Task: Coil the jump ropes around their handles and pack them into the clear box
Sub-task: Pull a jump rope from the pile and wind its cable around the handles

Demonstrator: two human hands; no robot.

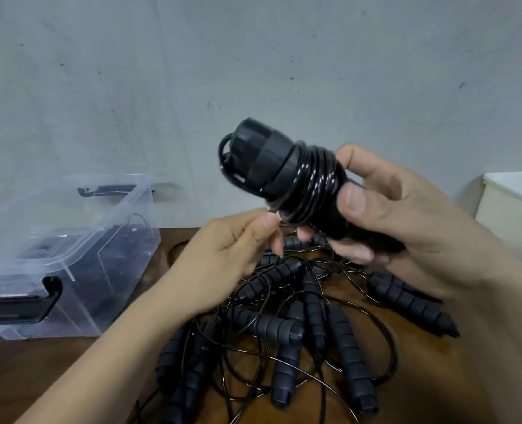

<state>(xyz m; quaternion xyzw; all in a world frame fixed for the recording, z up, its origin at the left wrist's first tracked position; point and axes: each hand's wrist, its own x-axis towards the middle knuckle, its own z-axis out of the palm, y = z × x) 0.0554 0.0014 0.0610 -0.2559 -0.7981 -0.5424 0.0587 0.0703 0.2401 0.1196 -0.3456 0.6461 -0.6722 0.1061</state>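
The right hand (406, 215) has its grip closed round the handles (262, 166), held up and tilted, with cord (311, 182) coiled about them just beyond the thumb. Left of that grip, the left hand (223, 252) pinches the cord at the coil's edge. Below both lies a tangle of ropes (299, 325) on the surface (54, 377). The box (70, 240) stands far left.

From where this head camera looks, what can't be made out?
Head view only:
Clear box contents: dark shapes blurred by its cloudy wall.
Coiled bundle lower end: hidden inside right grip.
Rope end at left grip: motion-blurred.
Loose jump ropes: tangled, cut off by bottom edge, uncountable.
White object: cut off by right edge.
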